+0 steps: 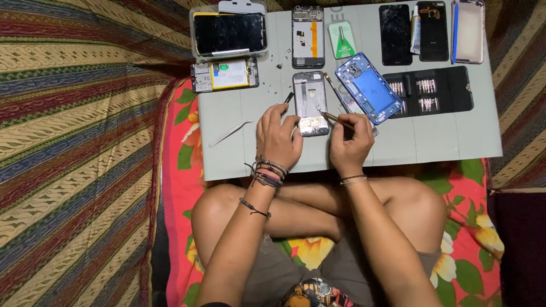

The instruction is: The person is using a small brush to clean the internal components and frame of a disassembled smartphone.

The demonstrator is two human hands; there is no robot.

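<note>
I sit cross-legged before a pale grey work mat (398, 142). My left hand (277, 138) rests on the mat and steadies the left edge of an opened phone frame (310, 102). My right hand (350, 142) grips a thin metal tool (329, 116) like a pen. The tool's tip touches the lower right part of the phone frame. A small dark part (289, 97) lies just beyond my left fingers.
Metal tweezers (230, 133) lie left of my hand. A blue phone back (368, 87) and a black bit-set case (427, 91) sit to the right. More opened phones, a tablet (229, 33) and loose screens line the far edge. Striped cloth surrounds the mat.
</note>
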